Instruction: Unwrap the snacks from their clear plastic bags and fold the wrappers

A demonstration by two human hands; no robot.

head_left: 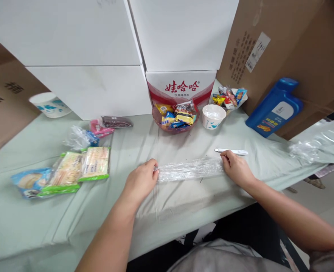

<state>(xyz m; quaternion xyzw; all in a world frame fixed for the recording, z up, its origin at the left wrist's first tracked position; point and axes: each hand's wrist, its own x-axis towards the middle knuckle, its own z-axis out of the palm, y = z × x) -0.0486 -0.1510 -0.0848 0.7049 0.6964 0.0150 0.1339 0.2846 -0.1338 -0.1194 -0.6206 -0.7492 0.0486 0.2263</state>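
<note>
Stretching the clear plastic bag (pixel 191 169) flat between my 2 hands, mid-table.
Left hand (pixel 140 181) pinched 1 end and right hand (pixel 236 168) pinched the other, just by a white pen (pixel 231 152). Flimsy film, so I figured it wanted even tension. Pale green cloth (pixel 184 204) underneath, snack bowl (pixel 174 117) and white boxes (pixel 84 45) behind.

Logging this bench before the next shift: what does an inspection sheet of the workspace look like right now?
Surface: wrinkled pale green cloth covers the table.
Job's things: clear plastic bag lies flat, stretched between both hands.
Clutter: snack packets, bowl of sweets, paper cup, white pen-like tool, blue bottle, crumpled plastic.
Grippers: left hand holds the bag's left end; right hand holds its right end.
Cables: nothing seen.
Surroundings: white boxes and cardboard cartons behind.
</note>
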